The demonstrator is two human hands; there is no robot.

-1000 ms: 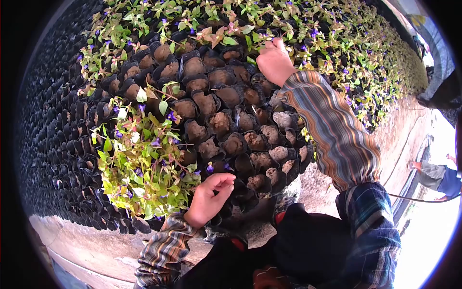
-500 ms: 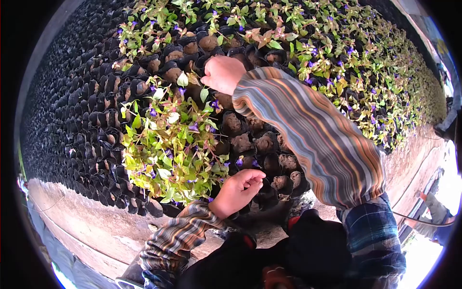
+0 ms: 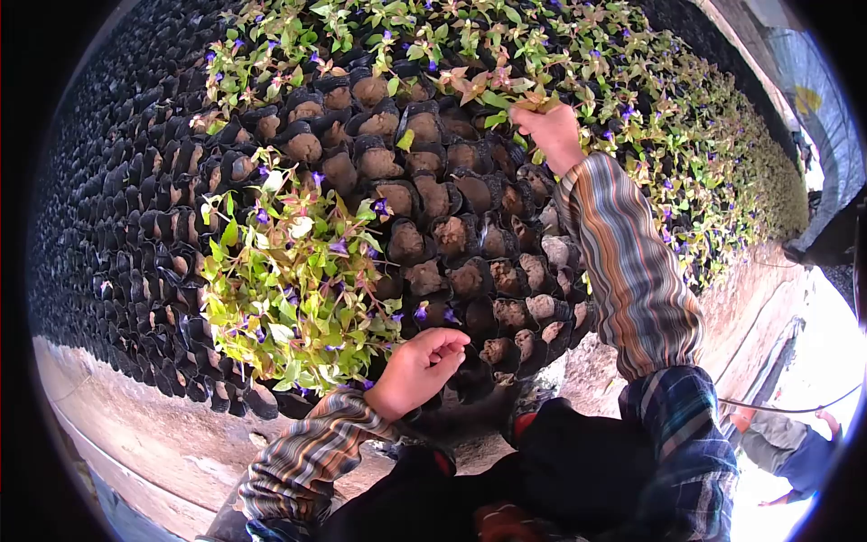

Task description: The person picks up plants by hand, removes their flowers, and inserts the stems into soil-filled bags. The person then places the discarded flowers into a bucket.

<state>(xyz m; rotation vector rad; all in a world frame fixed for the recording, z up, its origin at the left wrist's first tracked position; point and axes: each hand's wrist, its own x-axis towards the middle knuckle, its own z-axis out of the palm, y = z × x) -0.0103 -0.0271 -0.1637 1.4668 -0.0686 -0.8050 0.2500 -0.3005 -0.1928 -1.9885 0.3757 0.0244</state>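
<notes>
While my right hand (image 3: 548,132) bunches its fingers among leafy seedlings (image 3: 587,68) beyond the soil-filled pots (image 3: 379,163), its grip hidden, my left hand (image 3: 417,369) curls loosely, thumb apart, visibly empty, beside a heap of flowering plants (image 3: 293,289).

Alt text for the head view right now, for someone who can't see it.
The right hand is at the edge of dense purple-flowered plants; the left hand, half-curled, is beside a leafy heap. Soil-filled black bags spread between them.
</notes>
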